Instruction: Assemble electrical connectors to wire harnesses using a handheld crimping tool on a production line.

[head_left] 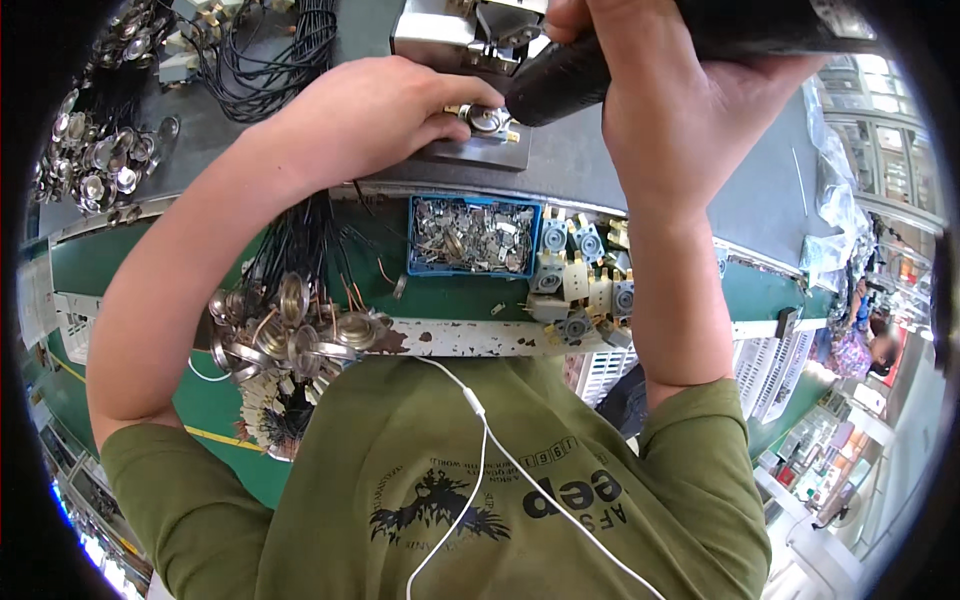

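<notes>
One shiny, round metal disc (487, 121) sits near a smooth black cylinder (560, 84).

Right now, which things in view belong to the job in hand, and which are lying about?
In the job:
Left hand, on a round metal-topped part
Right hand, gripping a black cylindrical tool
Probably the blue tray of metal pieces

Seemingly lying about:
Clear plastic at right
White cord on shirt

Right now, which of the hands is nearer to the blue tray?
Left. The left hand is just beyond the blue tray; the right hand is farther off, to its upper right.
</notes>
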Action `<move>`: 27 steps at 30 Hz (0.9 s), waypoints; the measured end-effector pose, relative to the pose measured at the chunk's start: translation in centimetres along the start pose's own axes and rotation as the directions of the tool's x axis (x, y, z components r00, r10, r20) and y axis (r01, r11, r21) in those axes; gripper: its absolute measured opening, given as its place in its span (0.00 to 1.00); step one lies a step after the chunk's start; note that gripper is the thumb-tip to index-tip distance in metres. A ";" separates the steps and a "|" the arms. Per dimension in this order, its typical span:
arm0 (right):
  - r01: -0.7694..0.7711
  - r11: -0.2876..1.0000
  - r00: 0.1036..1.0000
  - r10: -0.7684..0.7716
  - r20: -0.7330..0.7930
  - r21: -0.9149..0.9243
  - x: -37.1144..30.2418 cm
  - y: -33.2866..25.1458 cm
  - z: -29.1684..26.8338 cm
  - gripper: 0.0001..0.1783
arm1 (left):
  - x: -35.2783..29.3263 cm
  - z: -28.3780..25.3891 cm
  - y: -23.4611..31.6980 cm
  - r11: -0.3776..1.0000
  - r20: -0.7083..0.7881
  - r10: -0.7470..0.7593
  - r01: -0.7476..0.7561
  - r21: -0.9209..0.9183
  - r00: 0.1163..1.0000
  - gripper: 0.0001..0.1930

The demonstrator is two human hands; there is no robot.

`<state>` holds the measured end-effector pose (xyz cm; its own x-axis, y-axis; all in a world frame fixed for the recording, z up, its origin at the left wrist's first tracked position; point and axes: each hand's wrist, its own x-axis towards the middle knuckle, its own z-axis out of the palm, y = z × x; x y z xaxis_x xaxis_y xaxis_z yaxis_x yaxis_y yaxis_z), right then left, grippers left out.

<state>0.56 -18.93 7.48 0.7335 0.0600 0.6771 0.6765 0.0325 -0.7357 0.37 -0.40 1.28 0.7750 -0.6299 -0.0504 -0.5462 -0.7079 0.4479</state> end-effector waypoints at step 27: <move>-0.005 0.999 0.985 0.011 -0.173 0.039 -0.4 1.4 -5.8 0.13 | 0.3 1.8 3.9 0.725 0.138 0.608 -0.618 0.304 0.782 0.02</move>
<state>1.61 -24.72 6.23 0.7415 -0.1130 0.6614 0.6700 0.0709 -0.7390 -2.10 -3.91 1.35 0.2298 -0.9671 0.1094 -0.9715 -0.2213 0.0843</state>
